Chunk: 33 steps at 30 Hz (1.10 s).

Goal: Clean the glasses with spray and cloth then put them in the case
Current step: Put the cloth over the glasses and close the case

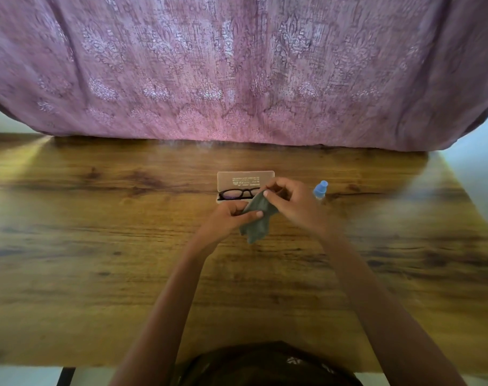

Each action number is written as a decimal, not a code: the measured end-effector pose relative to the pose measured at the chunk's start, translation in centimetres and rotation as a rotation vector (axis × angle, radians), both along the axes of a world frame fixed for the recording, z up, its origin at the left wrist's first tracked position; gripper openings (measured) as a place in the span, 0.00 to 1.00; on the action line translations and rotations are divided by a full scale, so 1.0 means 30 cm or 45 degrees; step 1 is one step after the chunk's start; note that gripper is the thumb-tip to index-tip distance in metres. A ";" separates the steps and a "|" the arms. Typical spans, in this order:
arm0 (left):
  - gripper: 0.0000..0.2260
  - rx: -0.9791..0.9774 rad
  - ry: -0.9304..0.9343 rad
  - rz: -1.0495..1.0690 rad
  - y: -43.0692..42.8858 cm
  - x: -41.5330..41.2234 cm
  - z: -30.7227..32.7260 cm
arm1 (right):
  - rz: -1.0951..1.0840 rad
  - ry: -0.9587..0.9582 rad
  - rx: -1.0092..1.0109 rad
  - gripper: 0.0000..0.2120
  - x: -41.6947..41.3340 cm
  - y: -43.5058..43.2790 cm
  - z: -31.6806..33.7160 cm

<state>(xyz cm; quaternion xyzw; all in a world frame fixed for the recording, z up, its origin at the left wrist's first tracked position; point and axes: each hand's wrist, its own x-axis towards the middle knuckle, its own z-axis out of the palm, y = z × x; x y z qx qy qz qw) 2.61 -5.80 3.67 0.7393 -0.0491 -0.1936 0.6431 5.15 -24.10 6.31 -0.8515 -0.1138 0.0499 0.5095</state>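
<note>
Both hands (231, 215) pinching cloth (256, 218), glasses (237, 193) half-hidden

Bare forearms, no sleeves; dark patterned garment (267, 363) at torso.

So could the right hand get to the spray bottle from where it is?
Probably yes: the spray bottle stands just beside the right hand with nothing between them, though that hand is pinching the cloth and would have to let go first.

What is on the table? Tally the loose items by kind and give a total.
Glasses: 1
Glasses case, open: 1
Spray bottle: 1
Grey cloth, held in both hands: 1
Total: 4
</note>
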 end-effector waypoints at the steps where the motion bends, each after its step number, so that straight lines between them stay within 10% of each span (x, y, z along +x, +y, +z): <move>1: 0.14 -0.022 0.015 0.010 0.001 -0.003 0.002 | 0.011 -0.019 -0.002 0.06 0.006 -0.002 0.006; 13: 0.18 -0.366 0.151 0.205 -0.008 -0.031 0.031 | -0.341 0.254 0.338 0.15 -0.026 -0.009 -0.065; 22: 0.14 -0.358 0.177 0.266 0.001 -0.033 0.051 | -0.028 0.536 0.827 0.24 -0.079 -0.018 -0.069; 33: 0.31 -0.051 -0.010 0.373 0.025 -0.021 0.082 | -0.065 0.159 0.431 0.11 -0.066 0.003 -0.040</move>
